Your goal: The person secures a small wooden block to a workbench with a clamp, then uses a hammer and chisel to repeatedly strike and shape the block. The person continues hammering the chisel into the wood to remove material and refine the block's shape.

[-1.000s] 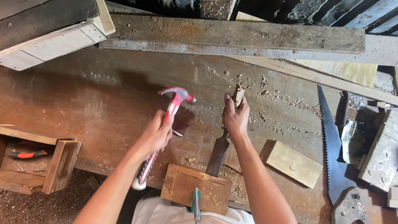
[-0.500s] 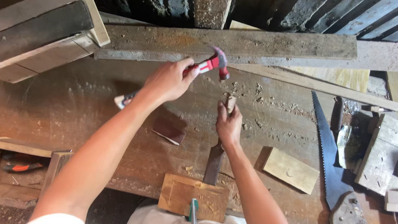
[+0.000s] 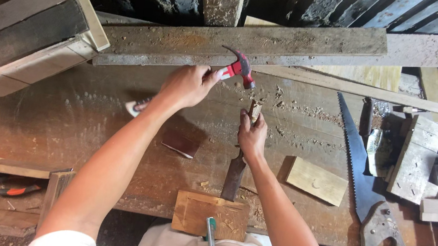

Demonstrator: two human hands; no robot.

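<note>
Red hammer (image 3: 239,67) now lower over chisel (image 3: 237,164); left hand (image 3: 185,85) grips hammer, right hand (image 3: 252,135) chisel.

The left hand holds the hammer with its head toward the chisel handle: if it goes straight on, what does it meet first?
Most likely the chisel handle top, gripped by the right hand; the hammer in the left hand hangs just above it.

red-headed hammer (image 3: 239,68) raised above upright wooden-handled chisel (image 3: 237,164), blade on wood block (image 3: 210,215).
</note>
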